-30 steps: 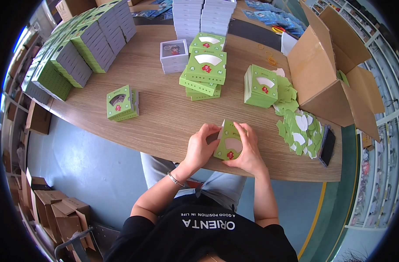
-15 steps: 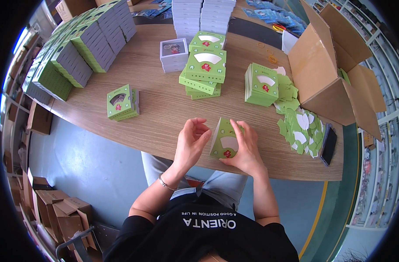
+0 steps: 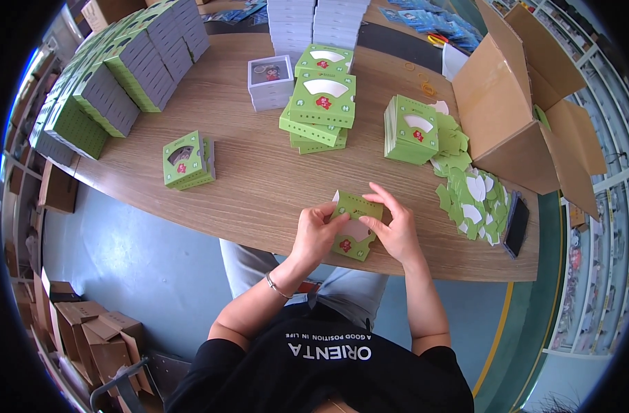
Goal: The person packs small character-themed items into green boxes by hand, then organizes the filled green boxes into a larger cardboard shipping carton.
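Observation:
At the near table edge, a green cardboard sleeve (image 3: 354, 249) with a fan-shaped window and a red flower mark lies tilted between my hands. My left hand (image 3: 316, 233) pinches its left edge, thumb on the upper face. From the other side my right hand (image 3: 397, 230) grips the right edge, its thumb beside the window and its index finger stretched out past the top. Further left on the table is a sleeved box (image 3: 185, 162) with a dark picture showing in its window. Straight ahead stands a pile of green sleeves (image 3: 323, 100), beside clear-topped white boxes (image 3: 271, 86).
A stack of flat green sleeves (image 3: 412, 131) stands right, beside a heap of green and white paper scraps (image 3: 469, 199) and a phone (image 3: 516, 227). An open carton (image 3: 500, 117) is behind them. Rows of finished-looking boxes (image 3: 121, 82) fill the far left; white box stacks (image 3: 291, 27) rise behind.
My left hand has moved right and taken hold of the sleeve's left edge. The sleeve has turned slightly, and my right hand has shifted up along its right side.

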`<state>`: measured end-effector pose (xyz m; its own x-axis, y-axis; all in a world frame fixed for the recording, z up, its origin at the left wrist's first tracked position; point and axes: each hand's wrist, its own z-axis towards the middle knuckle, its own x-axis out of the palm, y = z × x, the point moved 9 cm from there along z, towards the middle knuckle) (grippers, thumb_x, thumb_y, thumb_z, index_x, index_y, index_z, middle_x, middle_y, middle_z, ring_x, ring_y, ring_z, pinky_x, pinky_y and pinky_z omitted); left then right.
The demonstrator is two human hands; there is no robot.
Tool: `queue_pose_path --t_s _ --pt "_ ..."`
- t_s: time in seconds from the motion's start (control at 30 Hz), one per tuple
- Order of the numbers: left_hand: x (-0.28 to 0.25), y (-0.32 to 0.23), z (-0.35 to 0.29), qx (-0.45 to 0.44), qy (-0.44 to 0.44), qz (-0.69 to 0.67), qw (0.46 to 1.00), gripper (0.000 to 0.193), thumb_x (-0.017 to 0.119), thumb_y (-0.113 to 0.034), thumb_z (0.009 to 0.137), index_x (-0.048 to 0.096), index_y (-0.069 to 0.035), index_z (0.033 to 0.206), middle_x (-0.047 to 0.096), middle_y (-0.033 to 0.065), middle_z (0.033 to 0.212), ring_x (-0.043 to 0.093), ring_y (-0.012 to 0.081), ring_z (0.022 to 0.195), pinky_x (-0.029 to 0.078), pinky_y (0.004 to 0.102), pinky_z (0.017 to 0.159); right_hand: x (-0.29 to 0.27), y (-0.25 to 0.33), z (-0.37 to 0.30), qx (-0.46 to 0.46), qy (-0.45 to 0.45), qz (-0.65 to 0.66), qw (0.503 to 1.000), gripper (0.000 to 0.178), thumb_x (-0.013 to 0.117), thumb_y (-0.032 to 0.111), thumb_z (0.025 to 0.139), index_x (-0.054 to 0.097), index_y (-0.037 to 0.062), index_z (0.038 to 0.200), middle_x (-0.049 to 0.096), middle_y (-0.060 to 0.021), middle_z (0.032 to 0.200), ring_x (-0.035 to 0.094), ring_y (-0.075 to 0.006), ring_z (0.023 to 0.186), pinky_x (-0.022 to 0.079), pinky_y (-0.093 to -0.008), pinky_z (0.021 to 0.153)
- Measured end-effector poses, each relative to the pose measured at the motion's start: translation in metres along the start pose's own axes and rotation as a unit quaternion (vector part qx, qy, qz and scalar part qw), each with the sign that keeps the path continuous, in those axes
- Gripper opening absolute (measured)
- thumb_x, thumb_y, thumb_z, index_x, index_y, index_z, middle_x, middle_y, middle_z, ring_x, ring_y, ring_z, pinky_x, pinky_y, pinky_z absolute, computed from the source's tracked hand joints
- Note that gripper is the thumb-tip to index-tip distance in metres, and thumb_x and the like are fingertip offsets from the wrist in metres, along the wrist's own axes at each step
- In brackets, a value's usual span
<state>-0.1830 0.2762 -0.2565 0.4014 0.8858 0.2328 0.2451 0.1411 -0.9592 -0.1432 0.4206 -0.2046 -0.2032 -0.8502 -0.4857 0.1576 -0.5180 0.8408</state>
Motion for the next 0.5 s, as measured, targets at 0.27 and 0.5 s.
queue_pose_path --t_s 0.27,0.5 --pt "0.001 -0.025 0.018 0.05 -0.056 0.139 0.988 0.019 0.065 -0.005 0.084 0.064 0.005 0.101 0.066 0.0128 0.091 0.064 0.018 0.082 0.05 0.0305 0.073 -0.002 -0.021 0.013 0.082 -0.042 0.097 0.991 0.027 0.073 0.006 0.083 0.067 -0.0031 0.108 0.071 -0.009 0.095 0.065 -0.0114 0.086 0.052 -0.0259 0.077" --pt "0.068 -0.032 -0.011 0.299 0.033 0.653 0.695 0.074 0.058 -0.045 0.086 0.041 0.004 0.138 0.04 0.023 0.143 0.038 0.0368 0.134 0.027 0.0494 0.111 0.003 -0.072 0.031 0.162 -0.029 0.081 0.983 0.016 0.068 0.001 0.085 0.069 -0.004 0.1 0.07 -0.0065 0.087 0.064 -0.011 0.079 0.051 -0.0252 0.069"
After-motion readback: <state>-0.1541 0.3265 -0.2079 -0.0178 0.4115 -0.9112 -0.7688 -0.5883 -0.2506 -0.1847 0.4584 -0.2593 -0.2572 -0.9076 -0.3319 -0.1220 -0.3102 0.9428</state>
